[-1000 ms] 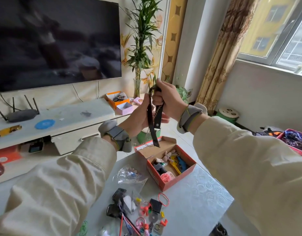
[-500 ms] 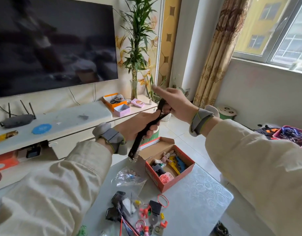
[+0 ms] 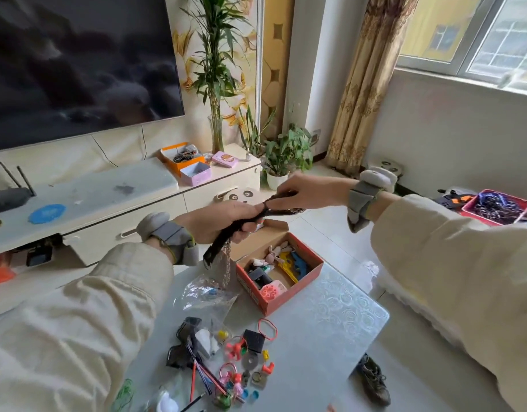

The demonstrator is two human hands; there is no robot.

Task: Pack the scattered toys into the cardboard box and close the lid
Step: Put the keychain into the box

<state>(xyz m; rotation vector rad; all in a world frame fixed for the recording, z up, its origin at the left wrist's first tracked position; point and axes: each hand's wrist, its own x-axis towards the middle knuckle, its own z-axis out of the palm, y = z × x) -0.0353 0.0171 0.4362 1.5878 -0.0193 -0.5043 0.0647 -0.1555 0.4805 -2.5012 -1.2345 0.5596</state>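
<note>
The fingers (image 3: pixel 246 231) of the left hand (image 3: pixel 223 221) were curled tight round a black strap (image 3: pixel 219 248) at the centre of the frame. The fingers (image 3: pixel 281 194) of the right hand (image 3: pixel 309 190) pinched the same strap's upper end just to the right. The stretch of strap inside the left fist was hidden, and its end under the right hand was blurred, so what sat there could not be made out. A thin chain (image 3: pixel 226 270) hung from the strap's lower part, its bottom lost against a crumpled plastic bag (image 3: pixel 205 289).

The strap was held in the air, above and just left of the open cardboard box (image 3: pixel 286 301), not in it. The box stood on the desk (image 3: pixel 330 322) right of centre and held a plush figure, a yellow and blue toy and a pink piece. Its lid flap (image 3: pixel 274 226) was partly covered by the left hand.

The scattered toys (image 3: pixel 226 358) lay in a heap on the desk at lower centre, too small and tangled to name singly. The left sleeve (image 3: pixel 77 322) cut off the desk's lower left part. A shoe (image 3: pixel 372 379) lay on the floor at lower right.
</note>
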